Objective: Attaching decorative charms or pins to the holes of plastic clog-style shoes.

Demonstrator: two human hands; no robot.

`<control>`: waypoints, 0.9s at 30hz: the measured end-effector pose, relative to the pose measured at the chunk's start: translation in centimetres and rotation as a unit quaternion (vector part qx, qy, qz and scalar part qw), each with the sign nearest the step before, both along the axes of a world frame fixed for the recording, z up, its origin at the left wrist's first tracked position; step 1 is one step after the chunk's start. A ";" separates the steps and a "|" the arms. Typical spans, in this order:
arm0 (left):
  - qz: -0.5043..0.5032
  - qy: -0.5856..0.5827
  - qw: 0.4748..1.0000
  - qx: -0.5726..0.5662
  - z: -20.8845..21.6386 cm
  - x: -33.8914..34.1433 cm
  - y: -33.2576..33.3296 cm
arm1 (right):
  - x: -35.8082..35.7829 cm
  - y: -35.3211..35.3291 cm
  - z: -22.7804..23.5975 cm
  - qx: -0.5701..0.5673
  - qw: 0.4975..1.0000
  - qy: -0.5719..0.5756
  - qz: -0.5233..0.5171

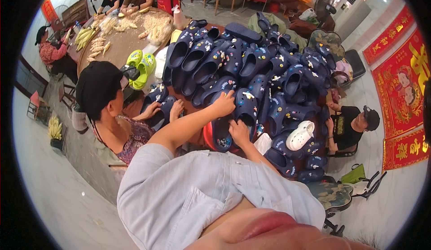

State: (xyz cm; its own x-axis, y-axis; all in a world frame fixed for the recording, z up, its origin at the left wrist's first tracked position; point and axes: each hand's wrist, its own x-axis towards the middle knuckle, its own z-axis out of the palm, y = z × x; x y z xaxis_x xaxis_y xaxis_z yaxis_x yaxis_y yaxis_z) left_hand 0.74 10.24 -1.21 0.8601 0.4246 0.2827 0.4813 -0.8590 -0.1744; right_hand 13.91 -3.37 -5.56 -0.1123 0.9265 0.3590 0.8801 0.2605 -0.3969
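Observation:
A navy clog (246, 101) with small colourful charms on its upper stands in front of me, its heel toward me. My left hand (224, 103) is at its left side, fingers bent together; whatever they pinch is too small to make out. Down by the heel of this clog, my right hand (239, 131) is closed on the heel edge. Just left of that hand lies a red-rimmed basin (208, 136), partly covered by a dark clog opening with small bright pieces in it. A large heap of navy clogs (197, 59) covers the table beyond my hands.
Beside me on the left, a person in a black cap (99, 88) handles navy clogs. Another person (354, 126) sits at right. A white clog (300, 136) lies on the pile; lime-green clogs (144, 70) stand at left. People work around a round table (90, 61) behind.

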 end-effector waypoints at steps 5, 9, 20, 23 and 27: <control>0.060 0.039 0.997 -0.014 0.4 0.4 -0.5 | 0.2 0.1 -0.4 0.009 1.000 -0.001 0.003; 0.113 -0.020 0.992 -0.057 -0.2 -1.0 -0.4 | 0.0 0.5 0.3 -0.022 0.999 -0.045 -0.009; 0.088 -0.214 0.959 -0.167 0.8 -7.1 -4.4 | 0.2 0.8 0.5 -0.007 1.000 0.018 -0.009; 0.120 -0.243 0.937 -0.220 1.3 -6.6 -4.7 | 0.2 0.5 0.5 -0.009 1.000 0.014 -0.013; 0.171 -0.297 0.910 -0.233 1.5 -4.5 -2.7 | 0.1 0.3 0.5 0.006 1.000 0.015 -0.009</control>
State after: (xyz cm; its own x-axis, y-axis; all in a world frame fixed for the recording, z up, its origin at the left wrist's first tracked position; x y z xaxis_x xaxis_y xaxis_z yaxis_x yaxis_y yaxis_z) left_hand -3.81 7.51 0.32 0.4096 0.8316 0.3751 0.6253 -0.5553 0.5484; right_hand 13.98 -3.09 -5.08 -0.0843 0.9240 0.3730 0.8728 0.2490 -0.4198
